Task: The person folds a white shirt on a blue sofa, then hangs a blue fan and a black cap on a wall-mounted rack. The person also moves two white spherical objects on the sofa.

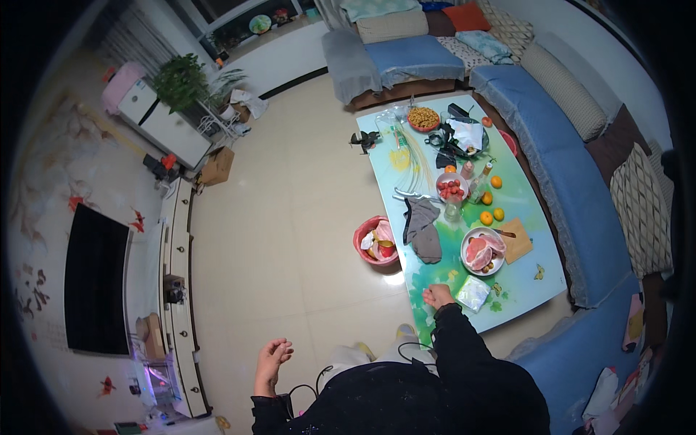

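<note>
My left hand (pixel 273 363) is raised over the tiled floor, fingers loosely curled and apart, with nothing in it. Above the near left part of the glossy green-and-blue table (pixel 519 304) is my right hand (pixel 438 296), its fingers curled inward. Whether anything small is inside them cannot be made out. Just right of that hand lies a white-and-green plastic packet (pixel 474 293), apparently of tissues. Beyond it, a white bowl (pixel 464 260) holds peeled pomelo pieces (pixel 480 254) and small brown fruits. A grey cloth (pixel 426 231) is spread along the table's left side.
A knife (pixel 504 233) lies by the bowl and a wooden cutting board (pixel 516 242). Farther back are oranges (pixel 486 218), a bowl of red fruit (pixel 451 187), a glass bottle (pixel 479 185) and a glass (pixel 452 209). A lined waste bin (pixel 359 239) stands beside the table; a blue-covered sofa (pixel 522 130) borders it.
</note>
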Demonstrator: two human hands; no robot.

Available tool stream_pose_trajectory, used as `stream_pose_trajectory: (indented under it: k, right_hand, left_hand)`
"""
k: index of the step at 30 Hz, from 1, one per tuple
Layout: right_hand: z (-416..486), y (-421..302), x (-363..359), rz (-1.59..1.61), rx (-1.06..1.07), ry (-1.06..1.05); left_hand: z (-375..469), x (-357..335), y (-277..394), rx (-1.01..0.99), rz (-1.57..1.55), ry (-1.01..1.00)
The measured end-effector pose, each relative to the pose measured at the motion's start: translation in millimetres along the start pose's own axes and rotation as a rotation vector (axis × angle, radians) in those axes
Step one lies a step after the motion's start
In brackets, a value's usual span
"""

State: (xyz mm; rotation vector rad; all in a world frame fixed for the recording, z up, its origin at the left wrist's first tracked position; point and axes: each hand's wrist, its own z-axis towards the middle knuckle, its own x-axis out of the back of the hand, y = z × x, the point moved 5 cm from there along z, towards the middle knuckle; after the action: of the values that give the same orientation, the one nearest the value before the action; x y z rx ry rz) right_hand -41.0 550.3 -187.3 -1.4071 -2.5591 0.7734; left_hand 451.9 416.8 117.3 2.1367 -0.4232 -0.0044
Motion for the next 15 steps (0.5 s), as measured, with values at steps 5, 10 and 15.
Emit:
stream_pose_trajectory:
  k: [5,10,15]
  right_hand:
    - [76,-54,-44,-0.208,0.396,0.389]
    - [111,-119,-90,-0.486,0.457,0.514]
    - [127,-175,-137,-0.569,0.457,0.588]
  left_hand:
    - [87,-3,32,0.163,0.148,-0.158]
    - [233,-5,93,0.155,0.285,-0.309]
    - [372,-32,148,0.074,0.38,-0.391]
